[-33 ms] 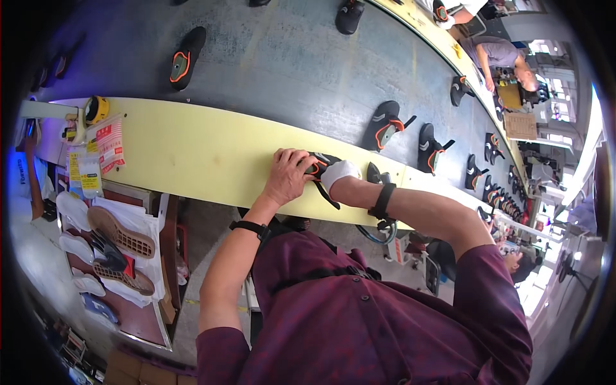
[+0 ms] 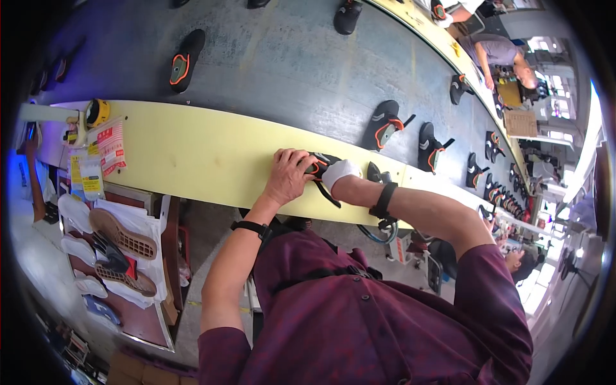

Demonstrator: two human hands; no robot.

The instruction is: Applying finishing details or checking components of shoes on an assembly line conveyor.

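A black shoe with orange trim (image 2: pixel 319 165) rests on the pale yellow ledge (image 2: pixel 212 147), gripped between my two hands. My bare left hand (image 2: pixel 289 174) curls over its left end, fingers bent and pressed on it. From the other side my right hand (image 2: pixel 342 171), in a white glove, closes on the shoe; its fingertips are hidden. A black strap (image 2: pixel 330 195) hangs off the shoe toward me. Just past my right wrist stands another dark shoe (image 2: pixel 375 172), partly covered by my forearm.
Beyond the ledge runs a wide grey conveyor belt (image 2: pixel 269 77) carrying several black shoes, one nearby (image 2: pixel 384 125). A yellow tape roll (image 2: pixel 97 112) and hanging packets (image 2: pixel 110 144) are at the left. Below them is a rack with soles (image 2: pixel 122 234). Co-workers are at the right.
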